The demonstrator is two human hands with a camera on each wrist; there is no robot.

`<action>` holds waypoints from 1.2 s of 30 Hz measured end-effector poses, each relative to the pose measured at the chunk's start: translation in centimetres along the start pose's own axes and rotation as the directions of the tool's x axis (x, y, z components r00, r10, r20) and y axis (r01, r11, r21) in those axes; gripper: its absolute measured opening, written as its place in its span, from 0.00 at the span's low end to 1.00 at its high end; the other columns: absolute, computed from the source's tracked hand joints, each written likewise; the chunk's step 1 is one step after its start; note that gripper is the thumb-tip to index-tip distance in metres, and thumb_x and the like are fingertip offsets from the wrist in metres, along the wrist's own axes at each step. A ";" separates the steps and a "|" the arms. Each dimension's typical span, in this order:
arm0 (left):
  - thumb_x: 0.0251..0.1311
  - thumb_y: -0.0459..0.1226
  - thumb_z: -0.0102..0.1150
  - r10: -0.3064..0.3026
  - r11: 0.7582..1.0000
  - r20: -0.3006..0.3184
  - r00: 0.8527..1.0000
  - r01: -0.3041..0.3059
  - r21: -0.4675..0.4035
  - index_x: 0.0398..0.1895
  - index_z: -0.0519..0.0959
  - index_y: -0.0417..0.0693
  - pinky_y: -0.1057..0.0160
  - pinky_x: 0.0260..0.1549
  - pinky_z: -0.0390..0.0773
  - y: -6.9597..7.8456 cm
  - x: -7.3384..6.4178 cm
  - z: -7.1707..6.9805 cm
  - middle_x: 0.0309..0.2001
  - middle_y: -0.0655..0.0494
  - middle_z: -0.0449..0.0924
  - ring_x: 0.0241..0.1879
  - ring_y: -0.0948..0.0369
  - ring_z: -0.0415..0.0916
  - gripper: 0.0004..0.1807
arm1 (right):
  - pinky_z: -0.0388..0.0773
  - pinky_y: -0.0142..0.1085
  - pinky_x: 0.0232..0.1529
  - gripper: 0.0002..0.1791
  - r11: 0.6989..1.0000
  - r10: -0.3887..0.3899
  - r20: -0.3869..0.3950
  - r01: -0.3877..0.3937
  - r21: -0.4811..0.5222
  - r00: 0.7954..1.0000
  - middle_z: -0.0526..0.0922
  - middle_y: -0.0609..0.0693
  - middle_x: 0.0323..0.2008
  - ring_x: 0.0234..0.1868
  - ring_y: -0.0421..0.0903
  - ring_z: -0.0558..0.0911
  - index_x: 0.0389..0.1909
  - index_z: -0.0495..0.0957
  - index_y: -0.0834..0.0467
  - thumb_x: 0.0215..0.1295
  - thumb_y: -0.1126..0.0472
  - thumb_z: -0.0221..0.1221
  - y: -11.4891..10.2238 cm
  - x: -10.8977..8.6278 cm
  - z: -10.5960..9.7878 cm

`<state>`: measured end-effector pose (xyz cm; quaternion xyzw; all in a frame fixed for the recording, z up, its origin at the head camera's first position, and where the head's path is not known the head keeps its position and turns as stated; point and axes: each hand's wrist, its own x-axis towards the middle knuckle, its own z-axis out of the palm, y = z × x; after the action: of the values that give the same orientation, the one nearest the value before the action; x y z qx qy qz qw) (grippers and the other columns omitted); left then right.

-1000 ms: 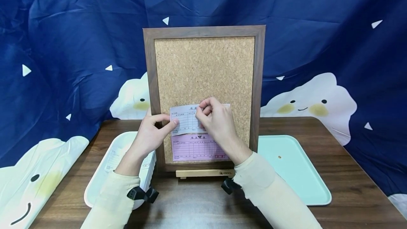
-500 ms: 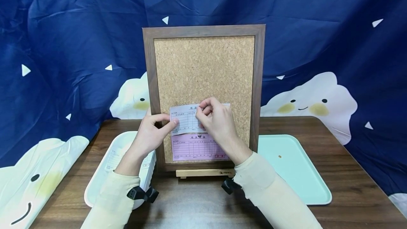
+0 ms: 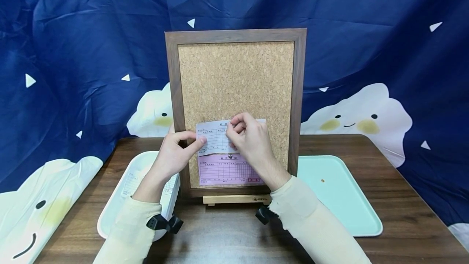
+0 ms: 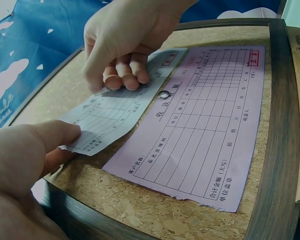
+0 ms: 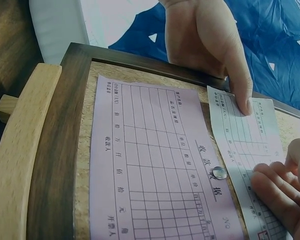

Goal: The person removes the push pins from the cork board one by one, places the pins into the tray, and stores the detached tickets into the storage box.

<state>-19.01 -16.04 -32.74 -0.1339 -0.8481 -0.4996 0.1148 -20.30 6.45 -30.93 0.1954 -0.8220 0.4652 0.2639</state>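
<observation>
Head view: pink slip was pinned on corkboard; white slip, pinched by left hand, seemed unfastened. Right hand curled over it, any hold hidden

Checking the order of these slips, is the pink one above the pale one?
No, the head view shows the pink slip on the corkboard, below the pale slip that the left hand holds.

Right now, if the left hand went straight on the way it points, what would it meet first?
Likely the right hand, across the pale slip that the left hand pinches; depth is unclear.
</observation>
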 end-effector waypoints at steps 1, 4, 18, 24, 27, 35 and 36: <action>0.72 0.40 0.70 0.002 1.000 0.000 1.000 -0.002 0.000 0.40 0.91 0.43 0.56 0.48 0.72 0.0 0.0 0.0 0.53 0.43 0.85 0.60 0.53 0.66 0.10 | 0.81 0.29 0.24 0.04 1.000 -0.001 -0.002 0.001 -0.001 1.000 0.89 0.53 0.25 0.19 0.41 0.84 0.40 0.82 0.64 0.67 0.67 0.65 0.0 0.0 0.0; 0.73 0.41 0.69 0.008 1.000 -0.002 1.000 -0.008 0.004 0.40 0.91 0.43 0.55 0.50 0.71 0.1 0.0 0.0 0.52 0.43 0.86 0.62 0.52 0.66 0.10 | 0.82 0.29 0.24 0.04 1.000 0.001 -0.005 -0.001 0.014 1.000 0.89 0.53 0.26 0.20 0.42 0.85 0.40 0.83 0.64 0.67 0.68 0.65 0.0 -0.2 0.0; 0.72 0.40 0.70 0.014 1.000 -0.014 1.000 -0.014 -0.008 0.38 0.91 0.43 0.56 0.48 0.69 0.0 0.0 0.1 0.52 0.43 0.83 0.57 0.54 0.64 0.09 | 0.83 0.30 0.26 0.05 0.996 -0.010 -0.014 0.011 0.088 1.000 0.89 0.55 0.27 0.23 0.45 0.86 0.40 0.83 0.64 0.66 0.69 0.67 0.3 -0.6 -0.2; 0.72 0.39 0.70 0.015 1.000 -0.022 1.000 -0.016 -0.012 0.37 0.91 0.42 0.56 0.49 0.69 0.1 -0.2 0.2 0.56 0.43 0.77 0.57 0.55 0.63 0.09 | 0.84 0.30 0.30 0.04 0.996 -0.032 -0.016 0.033 0.086 0.999 0.89 0.55 0.28 0.26 0.46 0.87 0.40 0.83 0.65 0.66 0.69 0.66 0.4 -0.6 -0.2; 0.72 0.39 0.69 0.012 1.000 -0.021 1.000 -0.012 -0.008 0.38 0.90 0.42 0.55 0.50 0.68 0.2 -0.2 0.2 0.57 0.42 0.76 0.58 0.53 0.63 0.09 | 0.85 0.30 0.30 0.04 0.996 -0.044 -0.016 0.045 0.083 0.999 0.90 0.55 0.29 0.26 0.47 0.87 0.39 0.83 0.65 0.66 0.69 0.65 0.4 -0.7 -0.2; 0.72 0.41 0.69 -0.022 1.000 -0.025 0.999 0.022 -0.003 0.41 0.91 0.42 0.56 0.48 0.68 0.4 -0.3 0.2 0.58 0.42 0.71 0.56 0.52 0.65 0.10 | 0.85 0.29 0.33 0.03 0.994 -0.053 -0.028 0.056 0.098 0.998 0.89 0.57 0.31 0.29 0.47 0.87 0.39 0.83 0.65 0.66 0.70 0.65 0.4 -0.8 -0.3; 0.72 0.41 0.69 -0.025 1.000 -0.024 0.999 0.025 -0.004 0.41 0.91 0.42 0.56 0.48 0.68 0.4 -0.3 0.2 0.58 0.42 0.71 0.56 0.52 0.65 0.11 | 0.84 0.29 0.33 0.03 0.993 -0.050 -0.029 0.053 0.101 0.998 0.89 0.57 0.31 0.29 0.46 0.87 0.39 0.83 0.65 0.66 0.70 0.65 0.4 -0.9 -0.3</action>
<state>-18.59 -15.70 -32.66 -0.1175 -0.8474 -0.5040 0.1188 -19.76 6.96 -31.60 0.2235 -0.7885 0.5020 0.2762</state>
